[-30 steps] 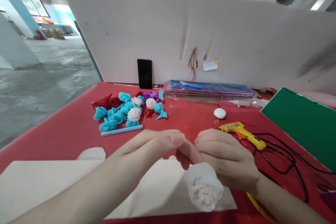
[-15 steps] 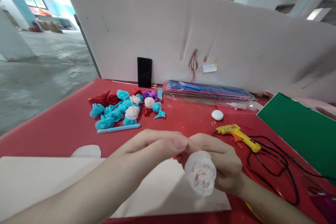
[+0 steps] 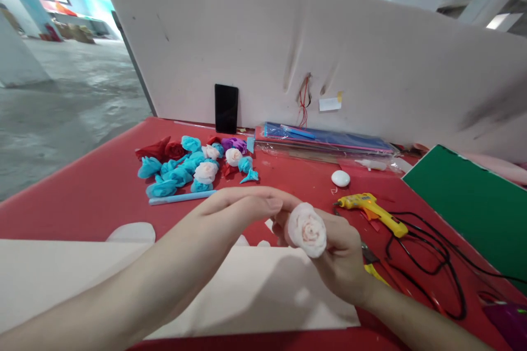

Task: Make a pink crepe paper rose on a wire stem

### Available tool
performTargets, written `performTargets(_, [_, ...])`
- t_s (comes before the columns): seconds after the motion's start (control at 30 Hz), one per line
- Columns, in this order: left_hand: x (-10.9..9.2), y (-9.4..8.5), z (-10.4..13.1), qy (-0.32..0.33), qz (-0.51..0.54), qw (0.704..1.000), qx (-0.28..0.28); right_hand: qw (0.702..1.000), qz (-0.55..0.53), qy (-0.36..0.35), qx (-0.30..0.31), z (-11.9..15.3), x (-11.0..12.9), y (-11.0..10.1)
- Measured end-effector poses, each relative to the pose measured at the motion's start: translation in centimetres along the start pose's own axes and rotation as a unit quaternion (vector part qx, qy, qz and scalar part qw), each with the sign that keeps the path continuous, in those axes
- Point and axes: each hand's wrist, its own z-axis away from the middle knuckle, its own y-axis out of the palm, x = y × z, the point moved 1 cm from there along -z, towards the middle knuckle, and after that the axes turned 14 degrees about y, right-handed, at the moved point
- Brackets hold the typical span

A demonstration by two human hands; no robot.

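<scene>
A pale pink paper rose point(image 3: 309, 231) is held above the front of the table, its spiral centre turned toward me. My right hand point(image 3: 340, 260) is closed around its base, the fingers curled behind and below the bloom. My left hand point(image 3: 251, 205) reaches in from the left, thumb lying along the forefinger, and its fingertips close at the back edge of the rose. The bloom partly hides those fingertips and the stem end. Beneath both hands lies a large cream sheet point(image 3: 230, 296), with a rounded white paper piece point(image 3: 134, 232) at its far edge.
Blue, red, purple and pale paper flowers point(image 3: 181, 175) lie heaped at the left, beside a light blue stick point(image 3: 181, 198). To the right are a yellow glue gun point(image 3: 373, 211) with its black cable point(image 3: 447, 255), pliers point(image 3: 373, 263) and a green board point(image 3: 473, 214). A phone point(image 3: 226, 108) leans behind.
Both hands have risen slightly and shifted left with the rose, which now faces me more directly. Small white pieces and the pliers have come into sight.
</scene>
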Motion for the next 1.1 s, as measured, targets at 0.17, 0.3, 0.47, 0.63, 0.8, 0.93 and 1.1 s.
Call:
performTargets(0.17, [0.1,0.3,-0.5,0.051,0.003,0.998,0.042,0.999,0.037,0.015,0.000,0.0,0.2,-0.1])
performTargets(0.3, [0.2,0.3,-0.7,0.075,-0.024,0.996,0.049,0.998,0.059,0.020,-0.013,0.0,0.2,-0.2])
performTargets(0.47, [0.5,-0.1,-0.9,0.090,-0.068,0.993,0.022,0.996,0.081,-0.017,-0.019,-0.1,0.1,-0.2])
performTargets(0.63, [1.0,-0.2,-1.6,0.099,-0.093,0.988,0.070,0.996,0.075,-0.044,-0.022,0.1,0.0,-0.1])
performTargets(0.8, [1.0,-0.1,-1.9,0.112,-0.015,0.985,0.133,0.999,0.013,0.038,0.026,0.3,0.5,0.0])
performTargets(0.93, [0.8,-0.1,-1.9,0.104,0.011,0.982,0.158,0.988,-0.095,0.113,0.040,0.2,1.1,0.2])
performTargets(1.1, [1.1,-0.3,-1.8,0.091,0.014,0.984,0.155,0.974,-0.158,0.158,0.048,0.1,1.1,0.3])
